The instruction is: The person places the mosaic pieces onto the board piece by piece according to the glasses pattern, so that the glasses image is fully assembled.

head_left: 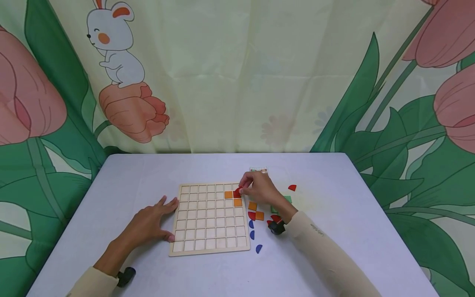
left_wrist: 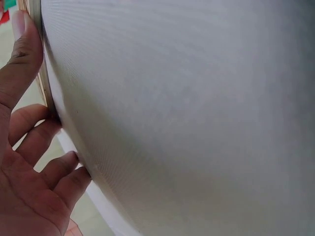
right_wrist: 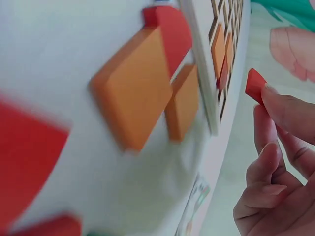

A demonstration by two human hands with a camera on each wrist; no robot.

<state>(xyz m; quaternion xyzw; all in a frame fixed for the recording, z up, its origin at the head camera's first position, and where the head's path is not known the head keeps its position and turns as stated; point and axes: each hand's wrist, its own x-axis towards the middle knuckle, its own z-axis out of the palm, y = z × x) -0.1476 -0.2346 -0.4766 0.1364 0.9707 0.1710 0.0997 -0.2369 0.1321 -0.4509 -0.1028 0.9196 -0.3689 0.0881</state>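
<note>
A wooden grid board (head_left: pixel 205 222) lies on the white table. My left hand (head_left: pixel 146 225) rests against its left edge, thumb and fingers spread along the side; in the left wrist view the thumb (left_wrist: pixel 22 59) touches the rim. Over the board's far right corner, my right hand (head_left: pixel 261 187) pinches a small red tile (right_wrist: pixel 255 86) between thumb and forefinger. Close under those fingertips, two orange square tiles (head_left: pixel 228 194) and a red tile (right_wrist: pixel 223 73) sit in the grid's cells.
Loose tiles lie right of the board: orange squares (head_left: pixel 259 215), red pieces (head_left: pixel 292 187), green pieces (head_left: pixel 288 199) partly behind the right wrist, and blue half-circles (head_left: pixel 259 248). A printed card (head_left: pixel 258 169) lies behind the right hand. A patterned curtain (head_left: pixel 222 82) hangs beyond the table.
</note>
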